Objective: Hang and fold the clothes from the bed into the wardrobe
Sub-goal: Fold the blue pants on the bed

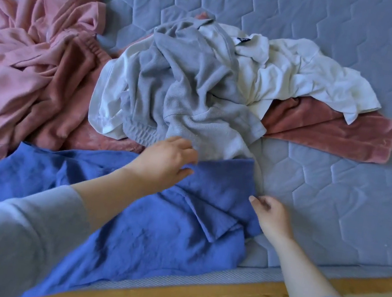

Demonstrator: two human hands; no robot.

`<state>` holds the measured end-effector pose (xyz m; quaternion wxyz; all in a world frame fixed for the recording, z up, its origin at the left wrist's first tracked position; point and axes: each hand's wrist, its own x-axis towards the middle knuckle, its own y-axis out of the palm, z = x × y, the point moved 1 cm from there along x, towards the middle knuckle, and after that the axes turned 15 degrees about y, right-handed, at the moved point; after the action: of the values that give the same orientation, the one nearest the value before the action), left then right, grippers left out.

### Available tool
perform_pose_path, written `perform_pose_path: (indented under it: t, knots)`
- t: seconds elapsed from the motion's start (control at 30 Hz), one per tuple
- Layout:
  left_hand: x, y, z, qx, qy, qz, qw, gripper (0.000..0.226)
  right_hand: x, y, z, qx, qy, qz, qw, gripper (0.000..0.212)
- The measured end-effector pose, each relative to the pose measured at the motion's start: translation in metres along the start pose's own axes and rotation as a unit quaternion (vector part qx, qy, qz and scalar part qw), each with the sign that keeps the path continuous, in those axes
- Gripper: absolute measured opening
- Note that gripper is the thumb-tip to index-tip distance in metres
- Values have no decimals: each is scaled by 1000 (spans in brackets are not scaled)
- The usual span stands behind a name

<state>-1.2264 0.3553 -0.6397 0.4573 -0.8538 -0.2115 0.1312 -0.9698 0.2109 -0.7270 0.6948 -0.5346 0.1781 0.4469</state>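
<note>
Quilted in hexagons, the blue-grey bed [362, 46] fills your view, with its wooden frame [231, 287] running along the near edge. At the far left sprawls a crumpled pink garment [21, 72]. Nearest you, the blue garment [137, 229] lies spread from the left edge across to the middle, and its near part hangs over the frame. Beyond it sits a heap: a grey garment [188, 82] on top in the middle, a white garment [306, 73] to its right, and a dusty rose cloth [334, 135] sticking out from under them on the right. Your left hand [166, 161] pinches the far edge of the blue garment between thumb and fingers. Your right hand [271, 216] is loosely curled at that garment's right edge; you cannot tell whether it grips the fabric.
</note>
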Motion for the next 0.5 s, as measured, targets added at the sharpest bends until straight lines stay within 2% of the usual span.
perform_pose_path:
  t: [0.07,0.17,0.23,0.3,0.4,0.47,0.5]
  knots:
    - [27,16,-14,-9,-2,27,1000,27,-4,-1,-10,0,5,7,1000,34]
    - [64,40,-25,-12,-54,62,996,38,-14,-1,-23,-39,-36,15,998,51]
    - [82,52,-25,4,-83,87,993,44,-20,-1,-30,-32,-60,-2,998,51]
    - [94,61,-23,9,-101,114,988,47,-25,-1,-36,24,-54,-26,998,45]
    - [109,67,-22,-57,-146,117,981,33,-35,-1,-40,91,-44,-52,994,33]
    - [117,66,-22,-119,-157,90,976,16,-44,0,-44,86,-47,-61,993,28]
    - [120,64,-22,-146,-159,66,974,17,-48,-1,-46,79,-50,-62,994,27]
